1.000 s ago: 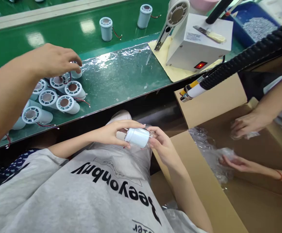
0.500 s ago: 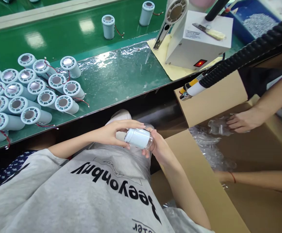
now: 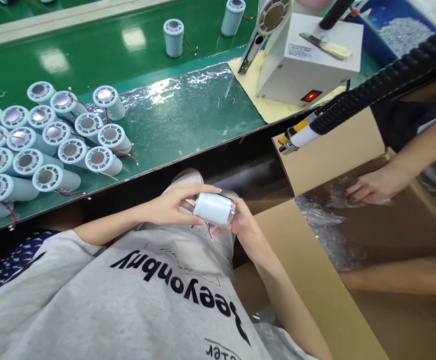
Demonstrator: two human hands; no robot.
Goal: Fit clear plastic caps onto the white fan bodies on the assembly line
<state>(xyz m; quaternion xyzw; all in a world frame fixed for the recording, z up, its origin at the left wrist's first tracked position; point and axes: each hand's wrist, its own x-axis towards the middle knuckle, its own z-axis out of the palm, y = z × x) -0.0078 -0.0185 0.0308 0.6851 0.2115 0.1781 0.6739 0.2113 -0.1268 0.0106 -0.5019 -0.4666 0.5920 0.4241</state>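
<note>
In the near middle, we hold a pale blue cylinder (image 3: 213,208), our left hand (image 3: 173,205) clasping its left end, our right hand (image 3: 243,218) closed round the clear right end. Farther left, we see similar cylinders (image 3: 54,132) crowding the green bench (image 3: 180,120); far right, a white machine (image 3: 296,62).

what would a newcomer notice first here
Probably the tight cluster of pale blue cylinders on the green work surface at left. Next, the single pale blue cylinder at the centre, held between the left hand and right hand above the lap. The glowing red switch on the white box at upper right also stands out.
</note>
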